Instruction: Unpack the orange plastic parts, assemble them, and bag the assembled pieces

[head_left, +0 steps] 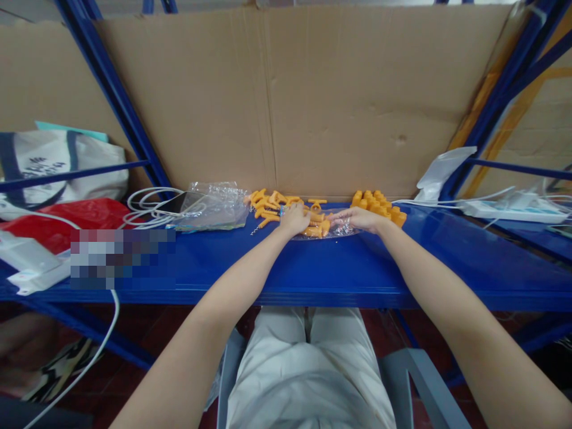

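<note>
A clear plastic bag (319, 232) with orange plastic pieces in it lies between my hands near the middle of the blue shelf. My left hand (295, 219) is closed at the bag's left end, among the orange parts; what its fingers hold is hidden. From the other side, my right hand (361, 220) pinches the bag's right end. Left of and behind my left hand lies a loose pile of orange corkscrews (268, 213), some with a metal spiral showing. Orange cylindrical pieces (375, 202) stand close together just beyond my right hand.
Flattened clear plastic bags (214, 208) and white coiled cable (145, 208) lie to the left, by a red bag (84, 215). A power strip (513, 208) sits at the right. Cardboard (335, 101) backs the shelf (339, 268), between blue posts.
</note>
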`<state>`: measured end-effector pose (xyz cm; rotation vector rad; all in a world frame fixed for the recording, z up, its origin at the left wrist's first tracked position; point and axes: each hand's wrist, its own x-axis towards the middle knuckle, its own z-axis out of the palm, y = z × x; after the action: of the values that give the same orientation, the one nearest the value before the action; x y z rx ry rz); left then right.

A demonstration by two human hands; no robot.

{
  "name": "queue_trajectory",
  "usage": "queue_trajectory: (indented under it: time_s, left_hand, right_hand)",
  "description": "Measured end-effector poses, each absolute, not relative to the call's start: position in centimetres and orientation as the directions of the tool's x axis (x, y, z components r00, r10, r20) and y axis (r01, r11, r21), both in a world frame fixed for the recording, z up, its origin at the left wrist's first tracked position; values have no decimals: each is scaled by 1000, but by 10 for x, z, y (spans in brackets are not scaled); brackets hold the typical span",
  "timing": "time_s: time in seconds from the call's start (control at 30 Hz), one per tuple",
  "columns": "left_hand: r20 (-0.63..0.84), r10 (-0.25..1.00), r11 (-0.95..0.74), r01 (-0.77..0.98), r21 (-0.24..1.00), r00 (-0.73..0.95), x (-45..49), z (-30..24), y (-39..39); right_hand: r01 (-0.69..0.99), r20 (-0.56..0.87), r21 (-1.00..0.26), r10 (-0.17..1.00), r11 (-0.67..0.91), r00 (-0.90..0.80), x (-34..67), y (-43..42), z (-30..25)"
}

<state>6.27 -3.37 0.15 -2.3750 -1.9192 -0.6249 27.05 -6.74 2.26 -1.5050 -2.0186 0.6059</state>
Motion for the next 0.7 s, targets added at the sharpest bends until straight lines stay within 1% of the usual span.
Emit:
queue_trajectory:
  time_s: [0.07,0.1,0.13,0.2,0.27,0.33,0.37,0.4,0.47,0.53,0.63,0.7]
  left_hand:
    - [309,935,-245,948,203,176,63,2,-35]
    - [302,936,-248,949,194,183,62,2,-36]
    - [296,936,-251,950,187,189,62,2,-36]
    - [289,937,-255,950,182,196,62,3,-38]
    - [286,937,-256,950,178,199,63,3,-39]
    - [282,939,-251,954,166,198,63,4,-41]
    - [280,940,-248,956,159,197,63,4,-41]
    - [278,940,-246,957,153,197,63,5,-42]
    - [276,940,-248,958,147,201,64,5,-42]
    - [278,939,-251,956,151,202,64,4,-42]
    - [281,939,-248,956,158,197,63,4,-42]
    - [279,939,-250,956,153,201,63,4,-42]
  right_hand:
    - [659,84,-717,966,228,-243,273,-62,22]
    - [644,70,-739,973,198,-218,275,-59,21]
    - [646,87,-743,983,173,-163,278,-55,20]
    - [665,163,-736,987,127,-8,284,-45,19]
    - [659,261,-744,955,105,142,289,-35,19]
    - [639,344,-758,912,128,225,290,-26,22]
    - [642,366,-752,904,148,220,290,-22,25]
    - [657,376,-735,906,166,192,287,-18,28]
    - [718,353,-668,933,198,71,280,-11,36]
    - [792,304,-564,950,235,-66,268,-4,43]
    - [858,225,-387,937,337,-266,245,9,51]
    - [881,139,-297,929,369,-342,230,18,52]
